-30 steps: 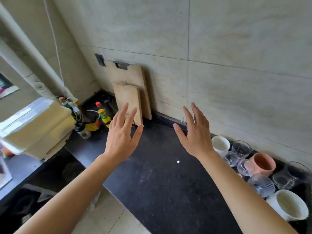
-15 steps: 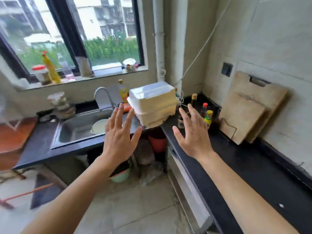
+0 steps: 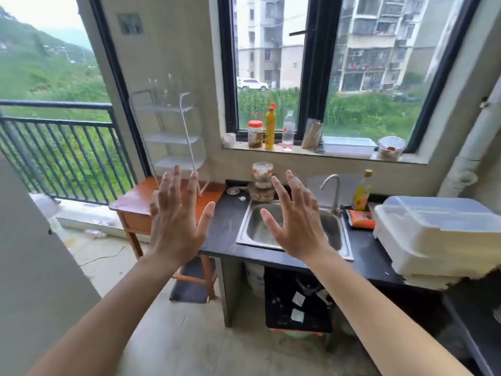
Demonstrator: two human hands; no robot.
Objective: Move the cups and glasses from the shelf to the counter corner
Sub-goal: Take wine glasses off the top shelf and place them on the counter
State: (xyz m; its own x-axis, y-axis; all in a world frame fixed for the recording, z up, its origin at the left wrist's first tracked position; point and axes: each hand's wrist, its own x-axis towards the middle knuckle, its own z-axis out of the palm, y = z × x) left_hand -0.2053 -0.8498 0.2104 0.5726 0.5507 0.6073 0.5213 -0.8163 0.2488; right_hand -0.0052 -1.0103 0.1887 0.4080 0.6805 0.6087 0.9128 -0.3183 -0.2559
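A white wire shelf [image 3: 173, 137] with three tiers stands on a small orange wooden table [image 3: 135, 202] by the balcony door; its tiers look bare from here. My left hand [image 3: 176, 221] is raised in front of that table, fingers spread, holding nothing. My right hand [image 3: 295, 223] hovers over the steel sink [image 3: 336, 232], also spread and holding nothing. No cups or glasses appear in this view.
The black counter [image 3: 225, 226] carries stacked clear containers [image 3: 262, 183], a tap [image 3: 334, 191], a yellow bottle [image 3: 362, 192] and a large white lidded box [image 3: 436, 237] at right. Bottles and jars line the windowsill [image 3: 298, 151]. A balcony railing [image 3: 54, 147] is at left.
My view has swung left, from the cups at the counter corner past the cutting boards to the sink, window and shelf. Both hands stay raised, spread and without anything in them.
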